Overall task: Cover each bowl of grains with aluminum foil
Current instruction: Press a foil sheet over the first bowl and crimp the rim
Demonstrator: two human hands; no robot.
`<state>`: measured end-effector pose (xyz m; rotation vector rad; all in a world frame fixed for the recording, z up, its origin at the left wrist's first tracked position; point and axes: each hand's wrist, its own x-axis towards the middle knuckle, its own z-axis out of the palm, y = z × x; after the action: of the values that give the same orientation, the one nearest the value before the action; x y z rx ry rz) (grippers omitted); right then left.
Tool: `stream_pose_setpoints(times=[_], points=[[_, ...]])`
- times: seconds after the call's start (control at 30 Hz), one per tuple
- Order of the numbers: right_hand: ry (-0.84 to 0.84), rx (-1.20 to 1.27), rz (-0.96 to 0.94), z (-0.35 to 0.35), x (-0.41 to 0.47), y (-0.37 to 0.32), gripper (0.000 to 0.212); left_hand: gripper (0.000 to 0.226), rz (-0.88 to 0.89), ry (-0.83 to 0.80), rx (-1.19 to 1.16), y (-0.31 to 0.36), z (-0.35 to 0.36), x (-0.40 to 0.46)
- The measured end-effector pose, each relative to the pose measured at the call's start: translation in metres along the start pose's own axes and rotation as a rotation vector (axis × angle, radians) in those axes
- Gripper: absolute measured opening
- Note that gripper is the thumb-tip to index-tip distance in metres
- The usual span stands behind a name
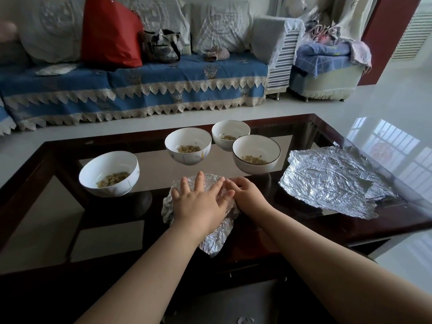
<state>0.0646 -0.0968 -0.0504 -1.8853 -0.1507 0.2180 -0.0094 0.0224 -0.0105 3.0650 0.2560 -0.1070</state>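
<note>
Left to right. Four uncovered bowls stand on the glass table (pixel 327 127), each with a shallow layer of grains: bowl A (pixel 109 177) at far left, bowl B (pixel 188 146) behind the hands, bowl C (pixel 230 134) farthest back, and bowl D (pixel 256 154), which overlaps C in view; whether they touch cannot be told. All are glazed ware, judged rigid, fairly heavy, smooth and breakable; best steadied by the wall.

Near the front edge sits the fifth bowl, hidden under its foil cover (pixel 211 239). The foil is thin, light, creased and easily torn; it holds any fold given to it, so it is best pressed down around the rim rather than pulled. A loose flap hangs toward the viewer.

The left hand (pixel 198 204) lies palm down on top of the cover, fingers straight and spread, pressing the sheet flat. The right hand (pixel 245 195) is at the cover's right side, fingers curled inward against the foil, apparently crimping it to the wall; whether it pinches a fold cannot be told. Both forearms reach forward from the lower frame.

At right, spare foil (pixel 332 181) lies flat on the table, well apart from the hands.
</note>
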Motion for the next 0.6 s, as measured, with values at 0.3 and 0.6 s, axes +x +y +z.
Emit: stream_pose_setpoints(times=[0.3, 0.6], points=[[0.008, -0.048, -0.056, -0.001, -0.005, 0.001, 0.035, 0.077, 0.114, 0.021, -0.076, -0.003, 0.009, 0.006], [0.055, 0.155, -0.075, 0.004, -0.024, 0.019, 0.022, 0.068, 0.137, 0.024, -0.042, -0.004, 0.011, 0.007]])
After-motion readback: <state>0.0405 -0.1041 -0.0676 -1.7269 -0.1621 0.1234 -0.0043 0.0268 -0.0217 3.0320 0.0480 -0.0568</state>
